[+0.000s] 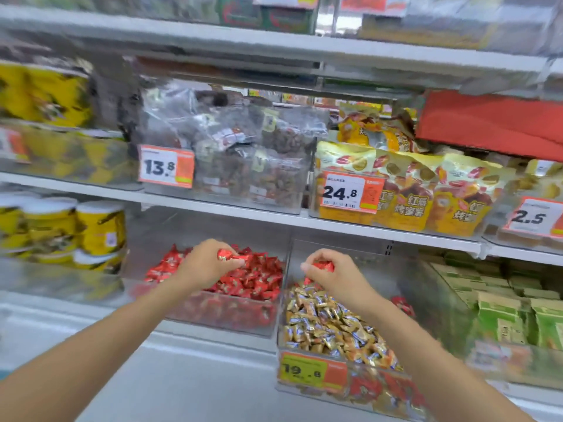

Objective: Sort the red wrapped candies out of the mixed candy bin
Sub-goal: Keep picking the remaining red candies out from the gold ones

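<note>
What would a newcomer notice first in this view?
Two hands at centre: the left hand holds a red wrapped candy in its grip over the all-red bin, and the right hand pinches a second red candy above the gold-filled mixed bin. Next, the orange price tags: 19.8 on that bin's front, 13.8 and 24.8 on the shelf above.

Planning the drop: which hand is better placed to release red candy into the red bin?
Left hand: it holds candy over the red bin; the right hand is above the mixed bin.

red candies (253, 278): glossy foil wrap | mixed candy bin (426, 287): clear glossy plastic
</note>
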### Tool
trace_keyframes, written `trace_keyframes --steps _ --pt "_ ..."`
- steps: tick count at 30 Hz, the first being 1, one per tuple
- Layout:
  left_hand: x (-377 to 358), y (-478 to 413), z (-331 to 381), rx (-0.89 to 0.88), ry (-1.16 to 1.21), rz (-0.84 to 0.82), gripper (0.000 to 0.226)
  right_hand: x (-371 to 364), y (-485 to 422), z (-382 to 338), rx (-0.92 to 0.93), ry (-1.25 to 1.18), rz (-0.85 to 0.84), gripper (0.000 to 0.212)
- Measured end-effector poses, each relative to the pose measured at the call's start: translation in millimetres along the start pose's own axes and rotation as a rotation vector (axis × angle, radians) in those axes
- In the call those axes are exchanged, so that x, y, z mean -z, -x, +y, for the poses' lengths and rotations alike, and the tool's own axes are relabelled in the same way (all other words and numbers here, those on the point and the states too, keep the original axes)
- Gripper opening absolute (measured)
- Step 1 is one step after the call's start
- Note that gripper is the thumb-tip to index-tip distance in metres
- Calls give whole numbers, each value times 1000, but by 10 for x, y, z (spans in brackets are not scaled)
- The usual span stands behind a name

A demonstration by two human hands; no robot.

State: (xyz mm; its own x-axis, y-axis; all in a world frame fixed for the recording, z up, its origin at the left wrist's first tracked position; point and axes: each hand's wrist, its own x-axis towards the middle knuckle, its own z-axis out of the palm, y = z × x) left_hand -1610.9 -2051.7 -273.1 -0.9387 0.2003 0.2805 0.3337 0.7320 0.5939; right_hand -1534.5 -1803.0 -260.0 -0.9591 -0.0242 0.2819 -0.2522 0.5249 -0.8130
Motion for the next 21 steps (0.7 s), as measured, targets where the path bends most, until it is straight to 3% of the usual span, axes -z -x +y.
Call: trace_keyframes --steps 6,8,10,12,16,18,21 --pt "166 -379 -803 152 87 156 25 -898 -854 -118 85 65 -44 13" --pt "145 -493 -929 181 78 18 70 -1075 -1066 -79 65 120 -124 17" --pt "126 -496 -986 200 7 -142 93 -1154 -1186 -26 26 256 -325 51" --pt "120 -448 -1039 171 6 -159 85 -1115 -1191 13 34 405 -408 65" --pt "123 -325 -1071 149 7 152 27 -796 -987 105 67 435 -270 48" --pt "113 -289 -989 187 116 222 22 -588 -842 176 66 410 -177 38" --pt "95 -252 -862 232 240 143 32 -337 -670 247 43 366 -102 34"
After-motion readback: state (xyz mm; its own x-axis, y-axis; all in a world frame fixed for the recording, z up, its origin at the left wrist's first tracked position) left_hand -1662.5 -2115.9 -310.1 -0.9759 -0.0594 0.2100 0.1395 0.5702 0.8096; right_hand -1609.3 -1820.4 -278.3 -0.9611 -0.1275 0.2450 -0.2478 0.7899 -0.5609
